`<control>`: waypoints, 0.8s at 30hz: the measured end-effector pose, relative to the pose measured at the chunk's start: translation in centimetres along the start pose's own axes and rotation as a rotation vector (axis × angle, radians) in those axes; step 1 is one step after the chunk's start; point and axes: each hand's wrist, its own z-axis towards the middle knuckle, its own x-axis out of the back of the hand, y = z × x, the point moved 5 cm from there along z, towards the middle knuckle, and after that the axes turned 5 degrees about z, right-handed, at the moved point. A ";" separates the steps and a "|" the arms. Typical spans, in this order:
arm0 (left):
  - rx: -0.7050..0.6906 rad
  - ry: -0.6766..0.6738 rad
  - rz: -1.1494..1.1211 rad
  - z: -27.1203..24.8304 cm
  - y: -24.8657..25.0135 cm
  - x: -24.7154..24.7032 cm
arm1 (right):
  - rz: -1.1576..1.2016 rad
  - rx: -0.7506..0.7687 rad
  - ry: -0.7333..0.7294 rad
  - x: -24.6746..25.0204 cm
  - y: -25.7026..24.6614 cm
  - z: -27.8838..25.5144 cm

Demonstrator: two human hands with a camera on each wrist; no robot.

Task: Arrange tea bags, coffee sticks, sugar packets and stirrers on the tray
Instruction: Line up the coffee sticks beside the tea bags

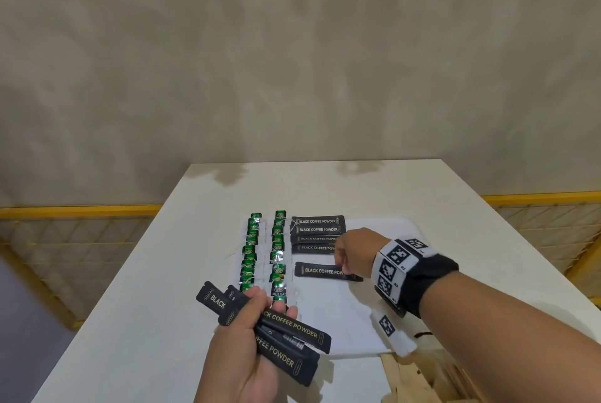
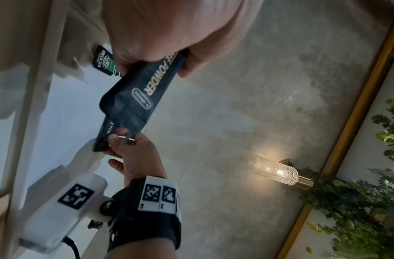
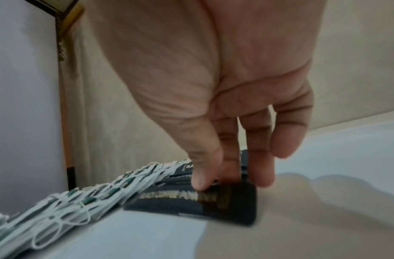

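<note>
Coffee sticks are what both hands are busy with. The left hand point(image 1: 242, 334) grips a fanned bundle of black coffee sticks point(image 1: 276, 327) low over the near edge of the white tray point(image 1: 344, 314), fingers curled round the middle of the bundle so that both ends poke out; the printing reads "BLACK COFFEE POWDER". From the left wrist the same bundle point(image 2: 138, 91) slants away from the palm.

The right hand point(image 1: 353, 248) reaches over the tray and pinches one end of a single coffee stick point(image 1: 322, 271) that lies flat on the tray — thumb on one side, fingertips point(image 3: 264, 177) on the other. In the right wrist view this stick point(image 3: 198, 205) is blurred but plainly down on the white surface. Just beyond it, four more sticks point(image 1: 317, 233) lie stacked in a column, each crosswise, with a gap between the column and the single stick.

To the left of the sticks run two long rows of green tea bags point(image 1: 263, 253), tags up, strings trailing — they reach from the far end of the tray almost to the left hand. All of it sits on a white table point(image 1: 156, 288) against a pale wall point(image 1: 292, 61), and a lit wall lamp point(image 2: 276, 170) shows from the left wrist.
</note>
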 end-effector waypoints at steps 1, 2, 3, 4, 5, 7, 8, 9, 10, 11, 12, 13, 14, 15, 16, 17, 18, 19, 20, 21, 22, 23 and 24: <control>0.002 0.003 -0.008 0.0 0.0 0.1 | 0.020 0.004 0.051 0.2 -0.1 -0.1; 0.003 0.004 -0.013 0.0 0.1 0.1 | 0.029 0.014 0.096 0.4 -0.3 -0.3; 0.001 0.003 -0.015 -0.1 0.1 0.1 | 0.023 0.030 0.123 0.4 -0.5 -0.5; -0.002 -0.001 -0.014 -0.1 0.2 0.2 | 0.003 0.052 0.124 0.2 -0.9 -0.8; -0.004 -0.004 -0.013 -0.2 0.2 0.2 | -0.030 0.078 0.105 -0.2 -1.4 -1.0; -0.003 -0.008 -0.008 -0.4 0.2 0.2 | -0.093 0.106 0.041 -1.5 -2.4 -1.6; -0.004 -0.011 -0.004 -0.5 0.2 0.2 | -0.122 0.098 -0.005 -2.2 -2.7 -1.8; -0.006 -0.014 -0.001 -0.6 0.2 0.1 | -0.163 0.089 -0.042 -2.9 -3.0 -2.0; -0.008 -0.016 0.005 -0.7 0.2 0.1 | -0.203 0.077 -0.062 -3.4 -3.2 -2.1; -0.010 -0.020 0.012 -0.8 0.2 0.1 | -0.227 0.068 -0.059 -3.7 -3.4 -2.2; -0.012 -0.023 0.018 -1.0 0.2 0.0 | -0.231 0.059 -0.047 -3.9 -3.6 -2.3; -0.013 -0.021 0.020 -1.1 0.2 0.0 | -0.225 0.048 -0.033 -4.0 -3.7 -2.3; -0.014 -0.017 0.020 -1.2 0.2 0.0 | -0.217 0.038 -0.020 -4.1 -3.7 -2.3; -0.015 -0.013 0.021 -1.2 0.1 0.0 | -0.209 0.029 -0.015 -4.1 -3.6 -2.3; -0.014 -0.010 0.021 -1.3 0.1 0.1 | -0.204 0.021 -0.016 -4.1 -3.5 -2.3; -0.014 -0.009 0.021 -1.3 0.1 0.1 | -0.200 0.015 -0.017 -4.1 -3.4 -2.2; -0.014 -0.008 0.021 -1.3 0.1 0.1 | -0.196 0.011 -0.011 -4.1 -3.3 -2.1; -0.013 -0.007 0.021 -1.3 0.1 0.1 | -0.189 0.005 0.003 -4.1 -3.3 -2.0; -0.012 -0.005 0.022 -1.2 0.2 0.1 | -0.181 -0.002 0.026 -4.1 -3.3 -1.8; -0.011 -0.005 0.023 -1.2 0.2 0.2 | -0.171 -0.018 0.054 -4.1 -3.2 -1.6; -0.011 -0.007 0.023 -1.2 0.2 0.2 | -0.160 -0.040 0.079 -4.1 -3.1 -1.5; -0.011 -0.010 0.023 -1.2 0.2 0.2 | -0.156 -0.056 0.092 -4.2 -3.1 -1.3; -0.010 -0.013 0.022 -1.3 0.2 0.2 | -0.160 -0.062 0.091 -4.2 -3.1 -1.2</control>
